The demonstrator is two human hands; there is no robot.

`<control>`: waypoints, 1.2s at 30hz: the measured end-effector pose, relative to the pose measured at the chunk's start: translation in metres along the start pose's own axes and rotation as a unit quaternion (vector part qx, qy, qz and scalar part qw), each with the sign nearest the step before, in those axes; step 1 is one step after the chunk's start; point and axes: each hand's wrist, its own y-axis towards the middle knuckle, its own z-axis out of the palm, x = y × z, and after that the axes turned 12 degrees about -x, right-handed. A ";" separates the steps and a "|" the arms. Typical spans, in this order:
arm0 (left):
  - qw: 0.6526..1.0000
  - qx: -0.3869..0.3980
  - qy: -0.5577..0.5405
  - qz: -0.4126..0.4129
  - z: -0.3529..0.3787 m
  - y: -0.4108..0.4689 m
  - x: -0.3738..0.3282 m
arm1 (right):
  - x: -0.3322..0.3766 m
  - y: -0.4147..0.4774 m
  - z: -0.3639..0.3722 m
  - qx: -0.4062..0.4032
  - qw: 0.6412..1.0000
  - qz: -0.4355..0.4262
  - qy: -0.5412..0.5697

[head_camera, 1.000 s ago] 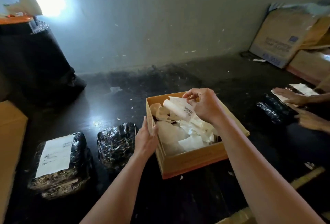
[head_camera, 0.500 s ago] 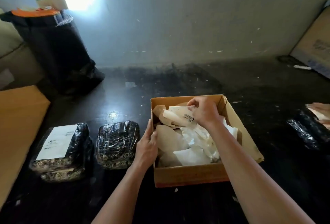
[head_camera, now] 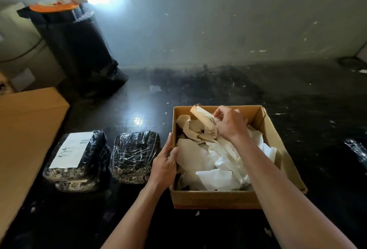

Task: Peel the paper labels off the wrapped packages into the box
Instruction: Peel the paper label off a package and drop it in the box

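Surface: dark counter [head_camera: 139, 109], grey wall behind.
Box [head_camera: 216, 199]: full of peeled paper.
Left hand [head_camera: 164, 166]: fingers flat, steadying box's wall.
Right hand [head_camera: 228, 124]: pinching curled label [head_camera: 204, 118] over box.
Packages: labelled one [head_camera: 77, 155], bare one [head_camera: 135, 155], left of box.
Risk: adhesive may cling to fingers, dragging label out.

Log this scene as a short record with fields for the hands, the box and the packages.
left hand: open, resting against the box's left wall
right hand: inside the box, pinching a curled label
box: open cardboard, full of peeled paper
labelled package: far left, white label on top
bare package: between labelled package and box, no label visible
floor: dark, scattered paper bits
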 end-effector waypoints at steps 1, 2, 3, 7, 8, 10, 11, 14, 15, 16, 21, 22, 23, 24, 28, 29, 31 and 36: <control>1.000 -0.002 -0.001 -0.002 0.000 0.000 0.000 | -0.001 0.000 -0.001 0.000 1.000 -0.002 0.003; 1.000 -0.002 -0.001 -0.002 0.001 0.000 0.000 | -0.003 0.000 -0.002 0.001 1.000 -0.004 0.005; 1.000 -0.003 -0.002 -0.001 0.001 0.001 0.001 | -0.004 0.001 -0.003 -0.003 1.000 -0.008 0.003; 1.000 -0.006 -0.001 -0.002 0.000 0.002 0.004 | -0.007 0.001 -0.008 -0.032 0.999 -0.022 -0.014; 1.000 -0.005 -0.001 -0.002 0.000 0.003 0.005 | -0.007 0.001 -0.010 -0.036 0.999 -0.024 -0.020; 1.000 -0.004 -0.001 0.001 0.000 0.003 0.007 | -0.006 0.001 -0.013 -0.044 0.998 -0.031 -0.026; 1.000 -0.005 -0.002 0.003 0.000 0.004 0.007 | -0.006 0.000 -0.015 -0.049 0.998 -0.037 -0.027; 1.000 -0.006 -0.011 0.005 0.000 0.004 0.009 | -0.003 -0.002 -0.018 -0.060 0.997 -0.047 -0.021; 1.000 -0.006 -0.015 0.004 0.000 0.005 0.010 | -0.003 -0.002 -0.018 -0.060 0.997 -0.047 -0.021; 1.000 -0.004 -0.018 0.004 0.000 0.005 0.010 | -0.002 -0.002 -0.018 -0.059 0.997 -0.048 -0.021; 0.999 0.005 -0.032 0.002 -0.001 0.004 0.010 | -0.004 0.002 -0.019 -0.035 0.998 -0.047 -0.025; 0.999 0.005 -0.034 0.001 -0.001 0.004 0.010 | -0.004 0.002 -0.019 -0.029 0.998 -0.048 -0.025; 0.999 0.004 -0.034 0.000 -0.001 0.004 0.009 | -0.003 0.002 -0.020 -0.023 0.998 -0.047 -0.024; 0.999 0.003 -0.032 -0.001 0.000 0.004 0.009 | -0.002 0.002 -0.021 -0.019 0.999 -0.046 -0.023; 1.000 -0.004 0.004 0.009 -0.001 0.001 0.004 | 0.002 0.002 -0.027 -0.008 0.999 -0.047 -0.022; 1.000 -0.001 0.009 0.013 -0.001 0.002 0.003 | 0.004 0.001 -0.028 -0.005 0.999 -0.048 -0.021; 1.000 0.005 0.012 0.010 -0.001 0.002 0.000 | 0.009 -0.001 -0.032 0.005 0.999 -0.050 -0.020; 0.999 0.034 0.020 0.011 -0.005 0.004 -0.001 | 0.032 -0.016 -0.040 0.040 0.997 -0.063 -0.022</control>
